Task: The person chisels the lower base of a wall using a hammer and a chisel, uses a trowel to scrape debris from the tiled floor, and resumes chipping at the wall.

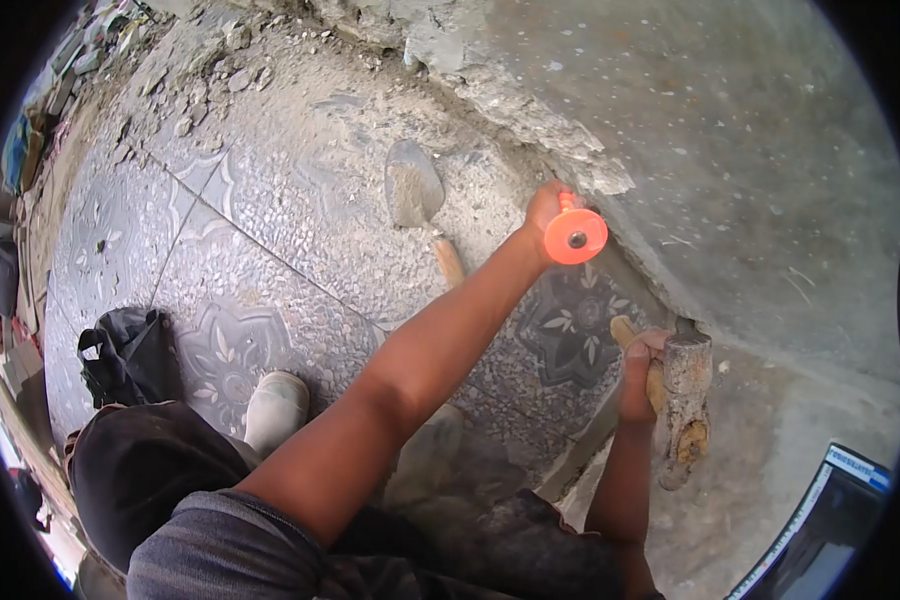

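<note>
As I stand here, I see the left hand (544, 210) closed around the chisel (574, 228), beside the broken concrete edge (570, 145); its tip is hidden from me. The right hand (642, 362) grips the hammer (687, 370). To work well, one should keep the fingers below the orange guard (595, 246) and strike the metal end (577, 239) squarely.

Building site: rubble (205, 92), broken concrete (535, 122)
</note>
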The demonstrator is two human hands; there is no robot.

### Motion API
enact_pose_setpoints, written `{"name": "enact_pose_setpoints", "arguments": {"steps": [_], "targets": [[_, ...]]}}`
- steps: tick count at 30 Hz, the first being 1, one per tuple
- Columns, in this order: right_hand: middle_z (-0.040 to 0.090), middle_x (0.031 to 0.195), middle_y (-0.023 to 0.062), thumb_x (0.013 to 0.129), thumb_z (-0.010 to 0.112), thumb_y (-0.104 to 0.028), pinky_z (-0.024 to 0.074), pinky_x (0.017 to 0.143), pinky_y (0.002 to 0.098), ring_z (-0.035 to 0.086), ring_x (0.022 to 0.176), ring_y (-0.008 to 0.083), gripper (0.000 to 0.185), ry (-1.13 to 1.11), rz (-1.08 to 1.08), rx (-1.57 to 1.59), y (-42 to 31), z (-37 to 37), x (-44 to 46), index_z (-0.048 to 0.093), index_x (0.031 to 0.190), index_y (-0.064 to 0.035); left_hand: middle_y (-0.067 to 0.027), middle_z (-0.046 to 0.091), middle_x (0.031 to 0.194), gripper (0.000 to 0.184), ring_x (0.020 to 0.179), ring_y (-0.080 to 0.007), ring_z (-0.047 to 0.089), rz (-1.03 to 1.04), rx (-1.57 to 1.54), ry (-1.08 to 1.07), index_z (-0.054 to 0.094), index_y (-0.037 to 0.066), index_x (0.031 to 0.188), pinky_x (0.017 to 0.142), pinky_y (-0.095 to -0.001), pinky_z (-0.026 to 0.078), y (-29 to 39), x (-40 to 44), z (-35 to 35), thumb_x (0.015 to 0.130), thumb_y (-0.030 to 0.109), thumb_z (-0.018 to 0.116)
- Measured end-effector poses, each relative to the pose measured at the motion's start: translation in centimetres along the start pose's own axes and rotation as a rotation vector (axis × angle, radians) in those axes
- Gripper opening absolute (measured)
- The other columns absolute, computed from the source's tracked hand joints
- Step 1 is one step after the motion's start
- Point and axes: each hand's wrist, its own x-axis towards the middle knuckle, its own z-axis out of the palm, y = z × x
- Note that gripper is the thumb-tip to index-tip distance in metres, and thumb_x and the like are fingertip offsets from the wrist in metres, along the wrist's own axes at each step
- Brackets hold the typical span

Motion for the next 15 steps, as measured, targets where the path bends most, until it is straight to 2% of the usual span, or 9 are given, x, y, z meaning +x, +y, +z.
{"name": "enact_pose_setpoints", "arguments": {"steps": [1,2,4,5,7,9,12,13,15], "targets": [[0.066,0.086,0.0148,0.074,0.07,-0.013,0.0497,0.068,0.0357,0.065,0.075,0.0243,0.029,0.012,-0.064,-0.068,1.1,0.9,0.1,0.063,0.101,-0.003,-0.0002,0.044,0.054,0.023,0.048,-0.0162,0.046,0.023,0.027,0.024,0.039,0.015,0.059,0.05,-0.0317,0.045,-0.4,0.1,0.2,0.08,0.023,0.045],[0.066,0.086,0.0138,0.074,0.069,-0.01,0.0491,0.067,0.0342,0.065,0.075,0.0228,0.027,0.015,-0.317,-0.324,0.7,2.5,1.2,0.063,0.099,-0.0024,-0.0006,0.044,0.054,0.024,0.05,-0.0172,0.046,0.015,0.046,0.001,0.039,0.014,0.059,0.051,-0.0327,0.045,-0.4,0.3,0.2,0.08,0.024,0.044],[0.063,0.08,0.0096,0.076,0.061,-0.005,0.0465,0.065,0.0294,0.061,0.071,0.0172,0.016,-0.205,0.297,0.131,0.3,4.7,2.9,0.063,0.091,-0.0013,-0.0016,0.044,0.054,0.024,0.052,-0.0192,0.047,0.009,0.079,-0.054,0.039,0.014,0.058,0.053,-0.0347,0.045,-0.1,1.1,-0.1,0.08,0.025,0.043],[0.06,0.078,0.0068,0.079,0.056,-0.004,0.0457,0.066,0.0269,0.058,0.072,0.0128,0.011,-0.271,0.405,0.116,-0.7,4.2,3.3,0.062,0.088,-0.001,-0.0019,0.044,0.055,0.025,0.052,-0.0198,0.047,0.021,0.086,-0.034,0.039,0.014,0.058,0.054,-0.0354,0.045,-0.3,1.4,0.1,0.08,0.025,0.042],[0.059,0.077,0.0073,0.079,0.055,-0.004,0.0448,0.067,0.0261,0.058,0.073,0.0133,0.012,-0.132,0.323,0.293,-1.7,2.9,2.5,0.062,0.087,-0.0003,-0.0025,0.044,0.055,0.025,0.053,-0.021,0.046,0.058,0.091,0.02,0.038,0.014,0.058,0.055,-0.037,0.045,-0.2,1.5,0.0,0.08,0.025,0.041],[0.06,0.076,0.009,0.077,0.058,-0.005,0.0454,0.064,0.0296,0.059,0.07,0.0179,0.012,-0.043,0.17,0.256,-0.9,2.2,2.1,0.062,0.088,-0.0004,-0.0023,0.045,0.056,0.025,0.054,-0.0209,0.047,0.013,0.0,-0.031,0.038,0.014,0.058,0.056,-0.0375,0.046,0.2,2.1,-0.5,0.081,0.024,0.041],[0.063,0.079,0.0116,0.074,0.067,-0.009,0.0479,0.06,0.0389,0.06,0.064,0.0285,0.018,0.051,-0.266,-0.252,0.1,2.9,2.1,0.063,0.09,-0.0008,-0.0021,0.045,0.056,0.025,0.054,-0.0203,0.047,0.07,0.055,0.024,0.038,0.015,0.058,0.057,-0.0376,0.046,-0.4,1.5,0.2,0.082,0.024,0.041],[0.064,0.078,0.0118,0.074,0.067,-0.008,0.0483,0.062,0.0383,0.062,0.067,0.0283,0.016,0.178,-0.037,-0.143,5.2,6.1,0.2,0.064,0.087,0.0,-0.002,0.045,0.056,0.025,0.054,-0.0201,0.047,0.089,0.075,0.044,0.038,0.015,0.059,0.057,-0.0375,0.047,-0.8,0.6,1.1,0.082,0.023,0.041],[0.066,0.079,0.0129,0.074,0.068,-0.009,0.0491,0.064,0.0396,0.063,0.07,0.0305,0.015,-0.207,0.403,0.151,0.7,4.0,2.6,0.064,0.086,-0.0005,-0.0019,0.045,0.056,0.025,0.053,-0.0196,0.047,0.089,0.058,0.03,0.038,0.015,0.059,0.056,-0.0376,0.047,-1.0,0.6,1.4,0.082,0.023,0.041]]}}
